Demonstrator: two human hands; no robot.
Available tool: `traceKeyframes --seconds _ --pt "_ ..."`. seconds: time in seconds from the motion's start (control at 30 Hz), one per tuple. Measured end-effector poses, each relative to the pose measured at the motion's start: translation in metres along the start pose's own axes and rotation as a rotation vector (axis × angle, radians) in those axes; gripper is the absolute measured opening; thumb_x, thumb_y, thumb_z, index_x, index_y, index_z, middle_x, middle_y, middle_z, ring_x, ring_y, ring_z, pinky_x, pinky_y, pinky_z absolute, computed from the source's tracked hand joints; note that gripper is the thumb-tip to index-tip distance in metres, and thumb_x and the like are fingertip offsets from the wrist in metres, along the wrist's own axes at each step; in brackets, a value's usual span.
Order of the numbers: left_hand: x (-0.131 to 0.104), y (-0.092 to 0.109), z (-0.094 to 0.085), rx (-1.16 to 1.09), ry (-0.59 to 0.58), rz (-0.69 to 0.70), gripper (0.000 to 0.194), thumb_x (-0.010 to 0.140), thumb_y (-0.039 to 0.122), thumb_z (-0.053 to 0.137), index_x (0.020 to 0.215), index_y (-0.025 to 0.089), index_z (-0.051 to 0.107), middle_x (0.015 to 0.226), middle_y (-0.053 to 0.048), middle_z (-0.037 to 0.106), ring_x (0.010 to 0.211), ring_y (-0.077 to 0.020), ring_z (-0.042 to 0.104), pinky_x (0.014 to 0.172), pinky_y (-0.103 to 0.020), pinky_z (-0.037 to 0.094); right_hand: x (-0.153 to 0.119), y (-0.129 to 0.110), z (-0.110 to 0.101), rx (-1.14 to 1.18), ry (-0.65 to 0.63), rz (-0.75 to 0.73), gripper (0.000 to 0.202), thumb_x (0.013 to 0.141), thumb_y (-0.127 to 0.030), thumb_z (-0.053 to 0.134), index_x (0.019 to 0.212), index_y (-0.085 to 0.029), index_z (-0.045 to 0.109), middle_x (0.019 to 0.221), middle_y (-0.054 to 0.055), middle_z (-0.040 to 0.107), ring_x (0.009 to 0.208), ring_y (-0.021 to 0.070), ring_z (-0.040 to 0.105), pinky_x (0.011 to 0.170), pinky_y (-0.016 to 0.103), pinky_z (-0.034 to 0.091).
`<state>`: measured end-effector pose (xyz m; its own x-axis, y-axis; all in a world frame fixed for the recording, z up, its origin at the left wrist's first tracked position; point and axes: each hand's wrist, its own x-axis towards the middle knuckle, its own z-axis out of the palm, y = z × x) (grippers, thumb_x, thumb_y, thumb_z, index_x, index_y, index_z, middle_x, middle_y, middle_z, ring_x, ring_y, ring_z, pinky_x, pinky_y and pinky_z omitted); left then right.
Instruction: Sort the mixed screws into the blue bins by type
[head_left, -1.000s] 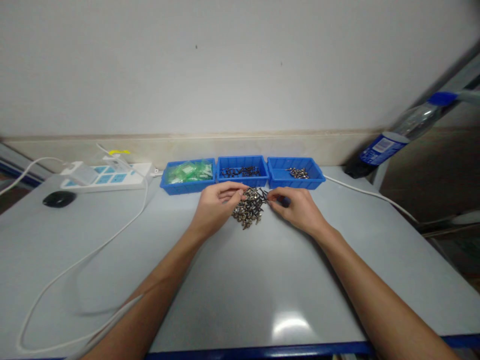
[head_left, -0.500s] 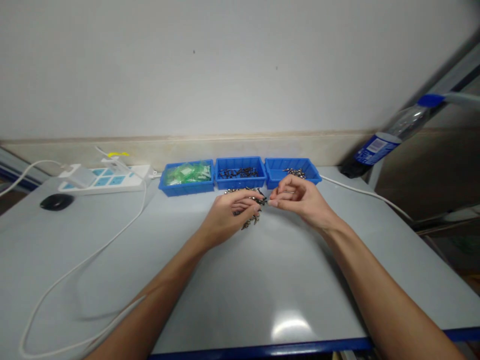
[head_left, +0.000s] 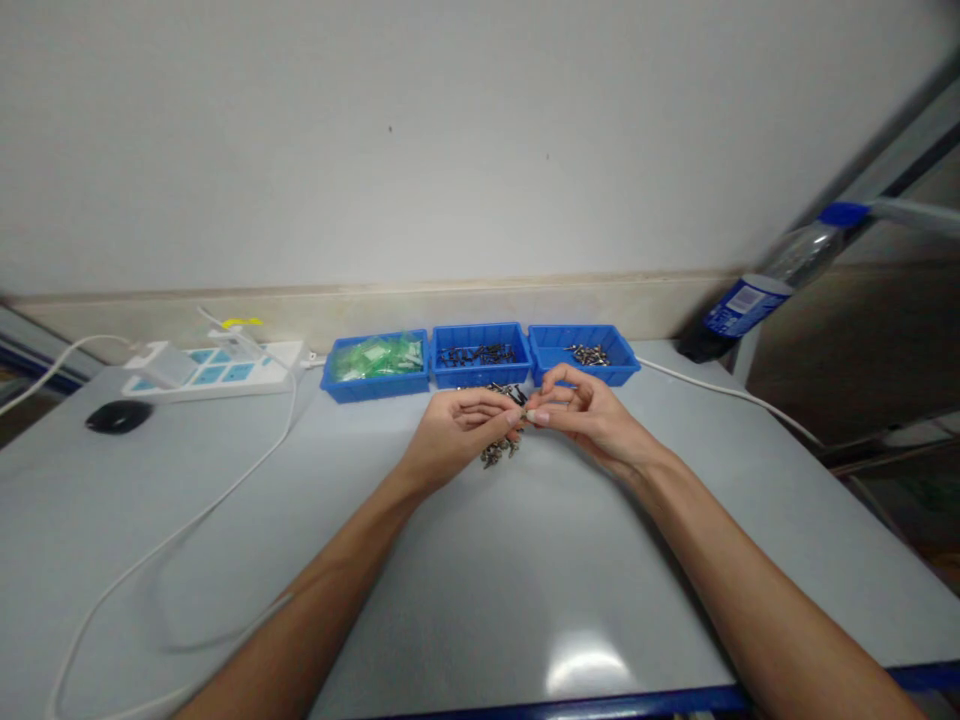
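Over a pile of loose screws (head_left: 496,452), my left hand (head_left: 461,430) and my right hand (head_left: 581,412) meet fingertip to fingertip. Thumb and forefinger of each are pinched together around a small screw (head_left: 523,414), mostly covered by the fingers. The other fingers of my right hand are curled loosely, while those of my left hand partly hide the pile. Dark screws fill the floor of the middle blue bin (head_left: 480,378). Shinier screws lie in the right blue bin (head_left: 551,355).
The left blue bin (head_left: 375,388) holds green plastic packets (head_left: 379,355). A white power strip (head_left: 217,385), a black mouse (head_left: 120,416) and a looping white cable (head_left: 214,490) occupy the left side. A dark drink bottle (head_left: 746,305) leans at the right.
The hands have come together: my right hand moved slightly left and down, so its fingertips now touch those of my left hand. My left hand's fingers have closed into a pinch.
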<state>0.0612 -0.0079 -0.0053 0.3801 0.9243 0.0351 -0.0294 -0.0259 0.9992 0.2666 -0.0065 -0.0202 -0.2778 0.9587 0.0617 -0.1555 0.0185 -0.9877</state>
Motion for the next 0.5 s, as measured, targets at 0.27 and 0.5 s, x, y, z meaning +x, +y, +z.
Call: traceKeyframes --seconds 0.27,0.5 --pt "0.026 -0.01 -0.023 -0.034 0.161 0.081 0.06 0.082 0.031 0.074 0.136 0.011 0.058 0.138 -0.02 0.062 0.114 -0.0264 0.07 0.101 -0.04 0.056 0.003 0.011 -0.018 -1.068 0.064 -0.347 0.023 0.091 -0.022 0.06 0.113 -0.021 0.068 0.112 0.01 0.075 0.104 0.0266 0.07 0.095 0.045 0.052" --pt "0.021 -0.006 -0.03 0.121 0.106 0.074 0.043 0.083 0.028 0.07 0.123 0.011 0.066 0.119 -0.017 0.073 0.105 -0.024 0.073 0.098 -0.039 0.057 0.003 0.017 -0.023 -1.234 0.01 -0.387 0.022 0.094 -0.014 0.055 0.106 -0.018 0.073 0.104 0.01 0.076 0.098 0.0256 0.071 0.089 0.039 0.054"
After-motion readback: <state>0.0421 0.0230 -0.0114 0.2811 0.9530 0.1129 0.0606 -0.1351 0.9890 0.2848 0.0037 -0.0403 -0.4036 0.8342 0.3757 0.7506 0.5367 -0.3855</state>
